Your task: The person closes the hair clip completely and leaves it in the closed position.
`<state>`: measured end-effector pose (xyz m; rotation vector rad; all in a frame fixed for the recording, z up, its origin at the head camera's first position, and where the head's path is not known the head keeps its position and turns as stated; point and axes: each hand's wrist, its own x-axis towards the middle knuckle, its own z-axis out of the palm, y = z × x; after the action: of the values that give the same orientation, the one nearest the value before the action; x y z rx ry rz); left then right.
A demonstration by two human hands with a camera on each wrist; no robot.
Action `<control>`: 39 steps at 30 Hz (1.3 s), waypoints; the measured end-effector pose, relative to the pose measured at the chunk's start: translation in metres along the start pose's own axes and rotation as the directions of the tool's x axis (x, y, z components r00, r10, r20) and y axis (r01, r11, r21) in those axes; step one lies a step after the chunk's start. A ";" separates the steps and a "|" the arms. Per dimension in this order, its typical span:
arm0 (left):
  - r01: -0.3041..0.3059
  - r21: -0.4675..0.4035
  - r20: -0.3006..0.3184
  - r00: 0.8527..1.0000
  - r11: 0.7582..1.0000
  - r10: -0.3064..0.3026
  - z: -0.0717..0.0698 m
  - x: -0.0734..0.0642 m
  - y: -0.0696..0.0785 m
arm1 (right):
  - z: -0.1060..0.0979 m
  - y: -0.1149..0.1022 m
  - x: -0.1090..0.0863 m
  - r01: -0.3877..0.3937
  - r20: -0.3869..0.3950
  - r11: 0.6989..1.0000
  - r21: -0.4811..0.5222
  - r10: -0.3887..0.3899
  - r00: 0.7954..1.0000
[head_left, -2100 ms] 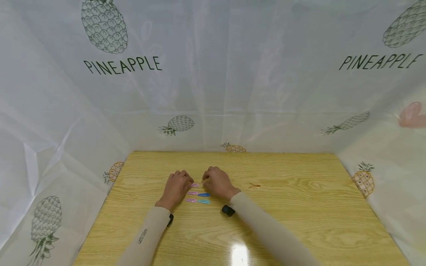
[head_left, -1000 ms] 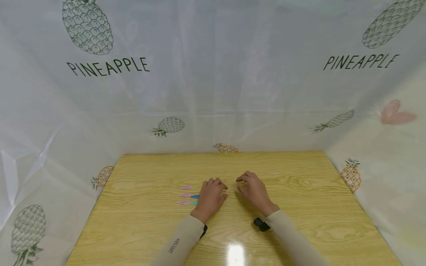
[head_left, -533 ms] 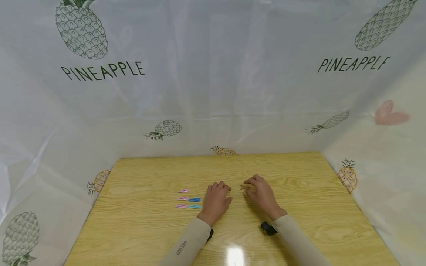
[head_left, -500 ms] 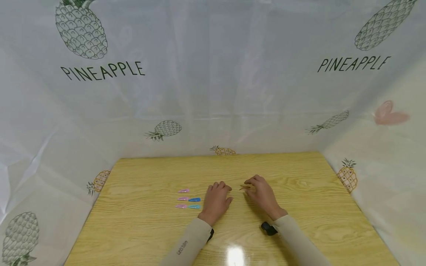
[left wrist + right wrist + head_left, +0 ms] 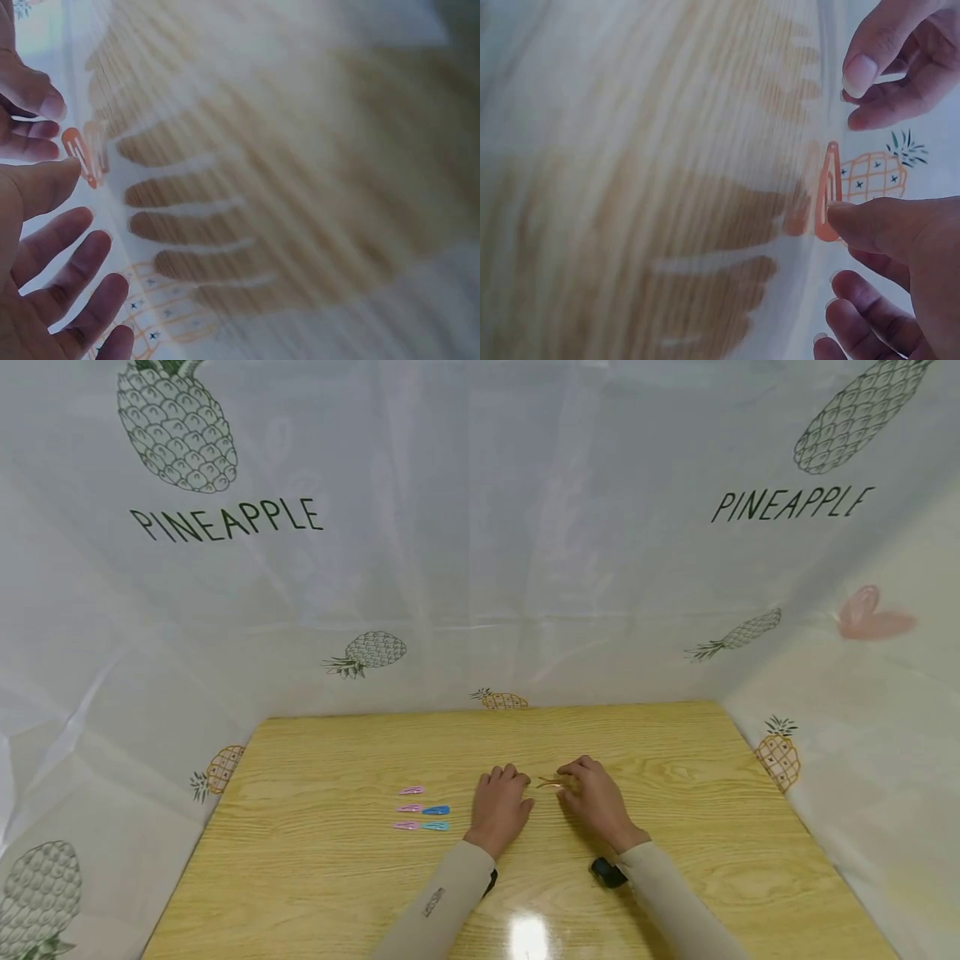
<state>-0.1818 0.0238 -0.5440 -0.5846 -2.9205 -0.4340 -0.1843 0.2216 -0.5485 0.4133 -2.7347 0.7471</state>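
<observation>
An orange snap hair clip (image 5: 550, 782) lies near the middle of the wooden table, its two prongs spread apart. My right hand (image 5: 596, 797) is just right of it, thumb and index finger apart on either side of its wide end. In the right wrist view the thumb overlaps the edge of the clip (image 5: 826, 191). To the left stands my left hand (image 5: 501, 806), fingers loosely bent, tips near the clip's narrow end. The left wrist view has the clip (image 5: 79, 156) between the two thumbs, with nothing pinched in the left fingers.
Left of my hands are three pink hair clips, the lowest (image 5: 407, 826) beside a turquoise clip (image 5: 435, 826) and the middle one beside a blue clip (image 5: 436, 810). A white sheet printed with pineapples (image 5: 375, 649) walls the table (image 5: 315, 877) at the back and sides.
Both hands have moved right from the pink, blue and turquoise clips to the orange clip. In the last half second the right hand has drawn slightly right; the clip stays in place.
</observation>
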 end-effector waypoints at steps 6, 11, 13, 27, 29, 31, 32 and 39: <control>0.004 0.014 0.016 1.000 1.000 -0.004 0.005 0.007 0.005 | 0.001 0.004 0.002 -0.039 0.046 0.999 -0.016 0.040 0.998; 0.006 0.036 0.020 1.000 0.999 -0.007 0.006 0.011 0.008 | 0.001 0.004 0.004 -0.064 0.076 0.998 -0.012 0.065 0.995; 0.005 0.050 0.016 1.000 0.999 -0.006 0.006 0.013 0.010 | 0.000 0.004 0.005 -0.073 0.081 0.997 -0.005 0.073 0.994; 0.032 0.049 0.043 0.998 0.998 -0.034 0.007 0.025 0.021 | 0.002 -0.002 0.009 -0.106 0.109 0.994 0.013 0.104 0.989; 0.030 0.046 0.044 0.999 0.998 -0.032 0.006 0.025 0.021 | 0.002 -0.003 0.009 -0.109 0.114 0.994 0.011 0.108 0.988; 0.028 0.039 0.042 0.999 0.999 -0.030 0.006 0.025 0.021 | 0.002 -0.004 0.008 -0.110 0.115 0.994 0.011 0.108 0.987; 0.027 0.037 0.042 0.999 0.999 -0.028 0.005 0.025 0.020 | 0.002 -0.005 0.008 -0.106 0.113 0.994 0.011 0.104 0.988; 0.007 -0.013 -0.005 1.000 1.000 -0.008 0.001 0.017 0.009 | 0.000 -0.012 0.005 -0.067 0.073 0.997 0.040 0.064 0.995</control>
<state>-0.1938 0.0379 -0.5402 -0.5734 -2.9177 -0.4557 -0.1848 0.2109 -0.5416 0.3675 -2.8164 0.8234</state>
